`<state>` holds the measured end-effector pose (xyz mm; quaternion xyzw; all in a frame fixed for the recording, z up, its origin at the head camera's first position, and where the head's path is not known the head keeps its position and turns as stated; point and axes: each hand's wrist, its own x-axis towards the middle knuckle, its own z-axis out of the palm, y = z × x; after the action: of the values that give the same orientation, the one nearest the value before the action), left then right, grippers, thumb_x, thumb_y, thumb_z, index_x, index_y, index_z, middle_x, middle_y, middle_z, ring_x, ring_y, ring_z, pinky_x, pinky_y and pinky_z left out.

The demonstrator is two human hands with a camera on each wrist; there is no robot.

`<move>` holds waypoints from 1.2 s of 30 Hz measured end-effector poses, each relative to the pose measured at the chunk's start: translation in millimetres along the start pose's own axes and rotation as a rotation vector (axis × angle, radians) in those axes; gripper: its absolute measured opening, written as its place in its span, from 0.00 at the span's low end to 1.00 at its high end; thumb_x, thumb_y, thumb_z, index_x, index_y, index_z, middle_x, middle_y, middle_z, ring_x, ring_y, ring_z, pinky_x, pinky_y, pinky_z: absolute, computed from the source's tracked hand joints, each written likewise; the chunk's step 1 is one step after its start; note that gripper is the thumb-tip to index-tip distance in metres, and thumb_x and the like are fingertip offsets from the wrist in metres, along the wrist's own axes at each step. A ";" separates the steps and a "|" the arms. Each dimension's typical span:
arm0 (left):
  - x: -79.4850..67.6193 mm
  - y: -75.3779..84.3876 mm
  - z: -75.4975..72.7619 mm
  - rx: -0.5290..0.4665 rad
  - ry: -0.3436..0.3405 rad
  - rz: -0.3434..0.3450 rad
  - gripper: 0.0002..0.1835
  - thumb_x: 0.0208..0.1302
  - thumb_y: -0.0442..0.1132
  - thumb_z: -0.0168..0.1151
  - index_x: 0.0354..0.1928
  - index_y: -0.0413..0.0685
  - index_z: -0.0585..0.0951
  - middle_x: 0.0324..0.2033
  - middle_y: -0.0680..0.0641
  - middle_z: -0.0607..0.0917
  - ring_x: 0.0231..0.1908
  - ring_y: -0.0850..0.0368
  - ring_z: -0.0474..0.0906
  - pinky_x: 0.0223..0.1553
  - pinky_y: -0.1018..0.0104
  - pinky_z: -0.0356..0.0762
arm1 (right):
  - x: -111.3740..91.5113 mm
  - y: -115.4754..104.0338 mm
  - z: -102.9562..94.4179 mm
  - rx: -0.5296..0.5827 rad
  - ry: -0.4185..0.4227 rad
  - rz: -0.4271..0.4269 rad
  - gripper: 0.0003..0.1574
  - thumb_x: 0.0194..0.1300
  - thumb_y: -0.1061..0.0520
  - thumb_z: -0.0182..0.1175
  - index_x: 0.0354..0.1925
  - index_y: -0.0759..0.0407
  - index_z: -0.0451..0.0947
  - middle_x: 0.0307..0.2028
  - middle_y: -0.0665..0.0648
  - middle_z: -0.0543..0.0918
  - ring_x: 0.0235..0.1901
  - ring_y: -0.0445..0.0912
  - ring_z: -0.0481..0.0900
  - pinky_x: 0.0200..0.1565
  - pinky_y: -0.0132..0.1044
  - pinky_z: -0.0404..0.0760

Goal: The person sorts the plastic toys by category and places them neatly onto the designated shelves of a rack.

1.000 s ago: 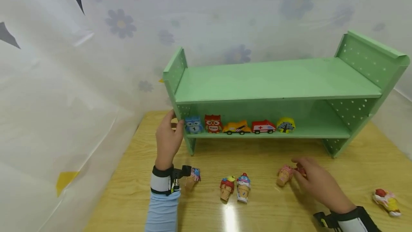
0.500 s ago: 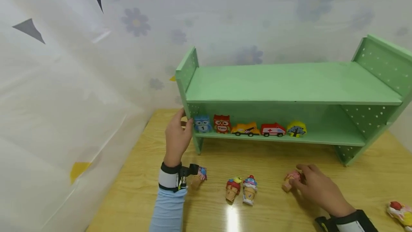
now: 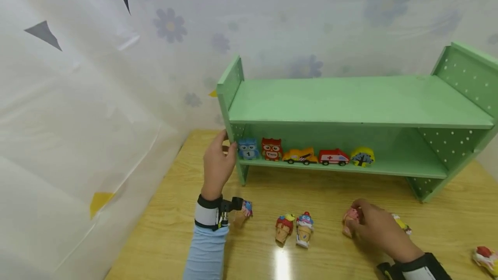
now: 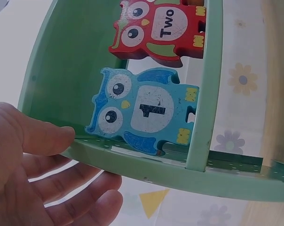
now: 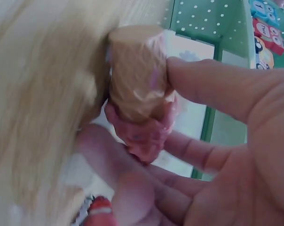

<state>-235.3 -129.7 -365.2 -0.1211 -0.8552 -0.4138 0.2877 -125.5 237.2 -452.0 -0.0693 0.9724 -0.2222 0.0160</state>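
In the head view my left hand [image 3: 218, 163] holds the left side panel of the green shelf [image 3: 362, 98]. Seen from the left wrist, the thumb lies on the panel's edge and the fingers go round its outer side, near the blue owl [image 4: 137, 108] marked 1. My right hand [image 3: 383, 230] holds a toy ice cream cone [image 3: 349, 223] with pink topping, low over the wooden table. From the right wrist, my thumb presses the brown cone [image 5: 137, 70], with fingers round the pink end; the hand covers part of it in the head view.
On the lower shelf stand a red owl [image 3: 272, 149], a yellow tow truck [image 3: 300, 156], an ambulance [image 3: 333, 157] and a tree block [image 3: 363, 157]. More ice cream toys lie on the table, including a red-topped one [image 3: 284, 228] and a blue-topped one [image 3: 304, 229].
The head view has turned left, so everything sits further right. My right hand has come round the pink-topped cone, and a yellow-and-white toy now shows behind it. The left hand stays on the panel.
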 end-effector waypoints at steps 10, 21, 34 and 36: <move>-1.9 -1.0 1.3 0.000 0.002 -0.001 0.20 0.66 0.37 0.58 0.60 0.50 0.75 0.49 0.42 0.83 0.34 0.49 0.84 0.32 0.54 0.84 | -1.8 -4.4 7.4 0.037 -0.038 -0.098 0.20 0.57 0.56 0.65 0.50 0.53 0.79 0.38 0.57 0.78 0.33 0.45 0.75 0.30 0.40 0.74; -7.3 -3.0 2.6 0.008 -0.002 -0.005 0.20 0.67 0.38 0.57 0.60 0.50 0.75 0.49 0.43 0.83 0.34 0.50 0.83 0.31 0.56 0.84 | -3.2 0.2 12.7 0.092 -0.065 -0.046 0.18 0.57 0.54 0.66 0.47 0.51 0.78 0.38 0.56 0.78 0.35 0.46 0.74 0.32 0.41 0.75; -0.5 -0.6 1.9 0.021 0.001 -0.019 0.20 0.67 0.38 0.57 0.60 0.51 0.75 0.50 0.44 0.83 0.35 0.50 0.83 0.32 0.55 0.84 | -8.1 -46.2 -30.7 0.298 0.276 -0.329 0.43 0.54 0.63 0.69 0.66 0.56 0.64 0.48 0.56 0.77 0.33 0.35 0.77 0.30 0.34 0.81; -0.1 0.0 1.8 0.017 0.004 -0.014 0.19 0.66 0.37 0.57 0.59 0.51 0.75 0.49 0.43 0.83 0.35 0.49 0.83 0.33 0.54 0.84 | -5.2 -56.3 -37.7 0.305 0.304 -0.350 0.42 0.53 0.62 0.70 0.65 0.54 0.65 0.45 0.53 0.77 0.34 0.35 0.77 0.30 0.34 0.81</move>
<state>-235.9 -128.3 -366.2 -0.1116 -0.8589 -0.4088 0.2877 -115.5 204.0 -393.6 -0.1988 0.8923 -0.3730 -0.1583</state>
